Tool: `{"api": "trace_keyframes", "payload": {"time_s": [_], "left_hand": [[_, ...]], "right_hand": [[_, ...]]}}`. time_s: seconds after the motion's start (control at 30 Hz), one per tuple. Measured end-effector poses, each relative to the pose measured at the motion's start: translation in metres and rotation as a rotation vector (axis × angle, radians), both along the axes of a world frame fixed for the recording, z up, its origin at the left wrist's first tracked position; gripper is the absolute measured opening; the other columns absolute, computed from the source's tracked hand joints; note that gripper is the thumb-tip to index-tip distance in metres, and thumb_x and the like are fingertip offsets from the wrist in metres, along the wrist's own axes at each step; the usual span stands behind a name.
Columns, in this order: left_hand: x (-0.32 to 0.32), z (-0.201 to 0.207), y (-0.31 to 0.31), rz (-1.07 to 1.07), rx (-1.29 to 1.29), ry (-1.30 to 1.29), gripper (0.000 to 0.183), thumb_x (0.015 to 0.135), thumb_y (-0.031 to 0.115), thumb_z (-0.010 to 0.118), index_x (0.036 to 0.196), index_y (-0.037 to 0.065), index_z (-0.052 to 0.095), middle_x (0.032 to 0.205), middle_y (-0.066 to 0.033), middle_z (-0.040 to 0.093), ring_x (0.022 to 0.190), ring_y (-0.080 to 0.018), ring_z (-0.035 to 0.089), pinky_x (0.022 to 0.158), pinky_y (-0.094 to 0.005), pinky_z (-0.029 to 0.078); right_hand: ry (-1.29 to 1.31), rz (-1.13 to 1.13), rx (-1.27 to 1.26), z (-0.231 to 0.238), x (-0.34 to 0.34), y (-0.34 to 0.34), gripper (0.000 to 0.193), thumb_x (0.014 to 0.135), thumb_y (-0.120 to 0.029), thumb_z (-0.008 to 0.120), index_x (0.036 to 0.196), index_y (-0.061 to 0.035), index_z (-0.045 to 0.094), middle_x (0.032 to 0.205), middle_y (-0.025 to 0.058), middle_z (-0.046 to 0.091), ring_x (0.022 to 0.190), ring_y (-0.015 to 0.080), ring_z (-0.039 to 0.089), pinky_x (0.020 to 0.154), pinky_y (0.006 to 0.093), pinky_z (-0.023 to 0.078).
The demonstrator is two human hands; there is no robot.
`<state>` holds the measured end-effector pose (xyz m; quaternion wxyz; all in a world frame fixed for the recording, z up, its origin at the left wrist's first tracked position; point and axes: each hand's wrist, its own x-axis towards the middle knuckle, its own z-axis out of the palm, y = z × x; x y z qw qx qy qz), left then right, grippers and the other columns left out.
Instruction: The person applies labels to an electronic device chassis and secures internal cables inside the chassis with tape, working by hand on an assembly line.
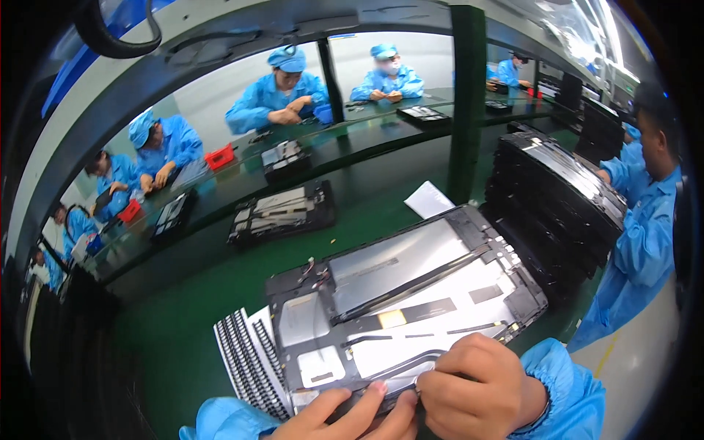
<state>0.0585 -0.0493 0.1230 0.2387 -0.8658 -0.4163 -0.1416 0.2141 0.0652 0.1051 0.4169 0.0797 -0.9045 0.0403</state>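
Our left hand (350, 419), fingers spread, likely steadies the black-and-silver rectangular metal-faced panel (400, 260); our right hand (475, 387) pinches closed, contents hidden.

Sheets (243, 361) left of casing (402, 265); stack (546, 209) behind, right
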Motion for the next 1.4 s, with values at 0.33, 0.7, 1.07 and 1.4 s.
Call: {"api": "trace_keyframes", "payload": {"time_s": [0.33,0.7,1.07,1.4], "left_hand": [[-0.063,-0.045,-0.037,-0.035,0.241,-0.436,0.023,0.057,-0.004,0.059,0.078,0.005,0.060,0.085,-0.0088,0.059,0.078,-0.0259,0.059,0.067,-0.0389,0.044],[-0.120,-0.139,-0.024,0.447,-0.115,-0.527,0.033,0.066,0.010,0.059,0.099,0.007,0.059,0.106,-0.0132,0.053,0.093,-0.0273,0.052,0.079,-0.0371,0.040],[-0.126,-0.148,-0.030,0.429,0.003,-0.477,0.029,0.062,0.009,0.060,0.091,0.007,0.062,0.099,-0.0116,0.056,0.088,-0.0259,0.054,0.077,-0.0357,0.040],[-0.124,-0.145,-0.034,0.490,-0.100,-0.452,0.032,0.064,0.009,0.061,0.096,0.007,0.060,0.105,-0.0124,0.054,0.095,-0.0282,0.051,0.081,-0.0370,0.039]], "right_hand": [[0.028,-0.343,0.024,0.002,0.017,-0.053,0.017,0.061,0.000,0.053,0.078,0.0042,0.054,0.083,0.0158,0.053,0.067,0.0279,0.052,0.054,0.0317,0.043],[-0.393,-0.446,-0.170,-0.124,-0.119,-0.082,0.004,0.063,0.002,0.048,0.067,0.0028,0.048,0.075,0.0189,0.046,0.065,0.0329,0.049,0.060,0.0369,0.043],[-0.225,-0.499,-0.499,-0.133,-0.141,-0.091,0.004,0.066,-0.002,0.050,0.067,0.0025,0.051,0.070,0.0192,0.051,0.061,0.0317,0.054,0.058,0.0372,0.046],[-0.091,-0.080,-0.411,-0.103,-0.108,-0.115,0.009,0.071,-0.004,0.051,0.075,0.0039,0.049,0.073,0.0175,0.049,0.068,0.0297,0.051,0.060,0.0357,0.043]]}}
